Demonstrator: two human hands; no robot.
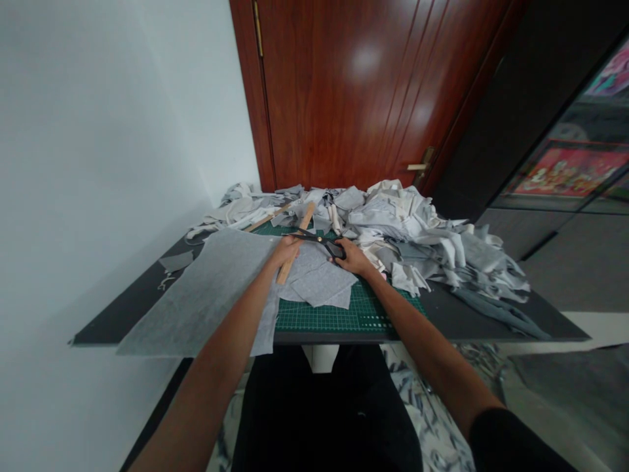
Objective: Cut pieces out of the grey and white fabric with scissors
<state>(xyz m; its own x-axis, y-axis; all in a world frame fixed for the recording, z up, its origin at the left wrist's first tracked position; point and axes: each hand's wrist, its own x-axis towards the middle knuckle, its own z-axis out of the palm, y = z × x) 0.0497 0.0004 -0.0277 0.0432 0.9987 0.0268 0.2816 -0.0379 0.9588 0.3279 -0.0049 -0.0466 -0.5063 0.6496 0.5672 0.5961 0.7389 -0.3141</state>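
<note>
A pair of black scissors (320,239) is in my right hand (350,256), its fingers wrapped round the handles and its blades pointing left. My left hand (286,250) is closed at the upper right edge of a large grey cloth (211,288), close to the blade tips. Its fingertips are small in view, but they appear to pinch the cloth. A wooden ruler (285,271) slants beside my left hand, across the fabric. Smaller grey cloth pieces (324,283) lie between my hands on a green cutting mat (319,320).
Heaped white and grey fabric scraps (403,219) cover the table's back and right. Another thin wooden strip (268,218) lies behind the large cloth, which overhangs the dark table's (105,318) front edge. A wooden door (344,98) stands behind, with a white wall (98,131) on the left.
</note>
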